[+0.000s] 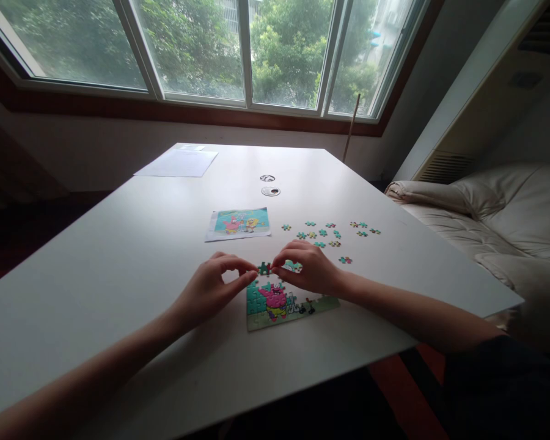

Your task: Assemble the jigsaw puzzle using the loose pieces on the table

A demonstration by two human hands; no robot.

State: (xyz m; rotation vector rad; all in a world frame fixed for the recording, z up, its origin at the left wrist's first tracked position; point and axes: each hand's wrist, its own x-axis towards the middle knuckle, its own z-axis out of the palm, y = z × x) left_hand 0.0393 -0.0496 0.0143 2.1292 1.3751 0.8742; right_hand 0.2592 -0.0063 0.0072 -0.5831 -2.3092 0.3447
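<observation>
A small green and red jigsaw piece is held up above the top edge of the partly joined puzzle. My left hand pinches it from the left between thumb and forefinger. From the other side, my right hand is closed on its right edge with the fingertips. The joined part shows a pink cartoon starfish and a green ground strip along the bottom. My right hand hides some of the puzzle's upper right, where a few light pieces show between the fingers.
Several loose jigsaw pieces lie beyond my right hand. A printed reference picture rests behind the puzzle. Farther off are two round discs and white paper sheets on the white table. A cream sofa stands at right.
</observation>
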